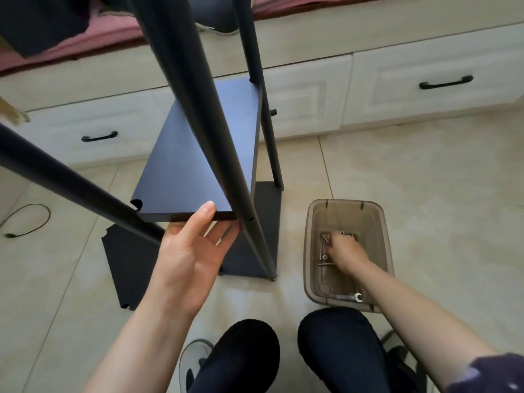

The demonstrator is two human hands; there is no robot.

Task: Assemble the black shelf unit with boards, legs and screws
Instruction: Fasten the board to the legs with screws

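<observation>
— Why is the left hand point(187, 251) under the near edge of that board point(204, 154)?

— It props it. The thumb lies on top of the edge and the fingers point(224, 236) reach flat underneath, fairly straight, so the board rests on them rather than being clenched. The board sits partway up between the black legs, and I judge nothing fastens this near end yet, so letting go would likely drop it.

— And the legs?

— One leg point(198, 109) runs just right of the thumb, with small holes in its side level with the board's edge. Another leg point(71, 182) crosses at the left, meeting the notched corner. A third leg point(263, 109) stands at the far right corner. A lower board point(266, 222) lies on the floor at their feet.

— Then the right hand point(344, 251)?

— Down in the translucent plastic bin point(382, 245) on the floor beside the unit, among loose screws point(323, 255). Its fingers curl downward over them. Whether they have one pinched I cannot tell; the back of the hand hides the tips.

— Why keep the bin there?

— Within reach, so one hand can fetch while the other holds the board level. A small wrench point(357, 296) lies at the bin's near end too.

— Next?

— Probably a screw through a leg hole into the board's edge.
</observation>
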